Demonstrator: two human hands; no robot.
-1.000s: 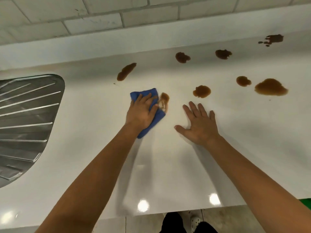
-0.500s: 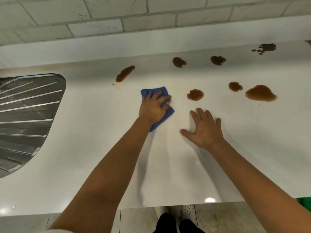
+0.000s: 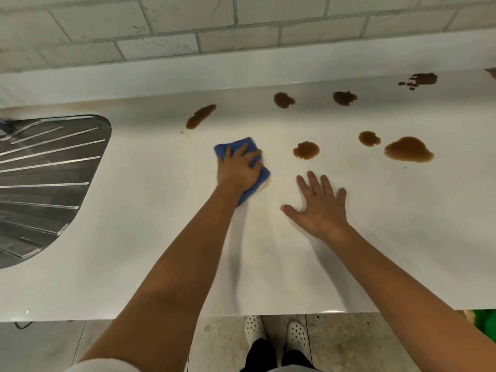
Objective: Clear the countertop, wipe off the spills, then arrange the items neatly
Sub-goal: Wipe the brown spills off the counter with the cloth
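Blue folded cloth (image 3: pixel 245 167) under my pressing left hand (image 3: pixel 239 170); I should sweep toward the round brown spill (image 3: pixel 306 150) beyond its fingers (image 3: pixel 251 157), right hand (image 3: pixel 320 208) flat and released.

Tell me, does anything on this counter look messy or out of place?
Yes. Brown puddles dot the white countertop: an elongated one, a round one just right of the blue cloth under the left hand, and a large one farther right, with more splatters toward the wall.
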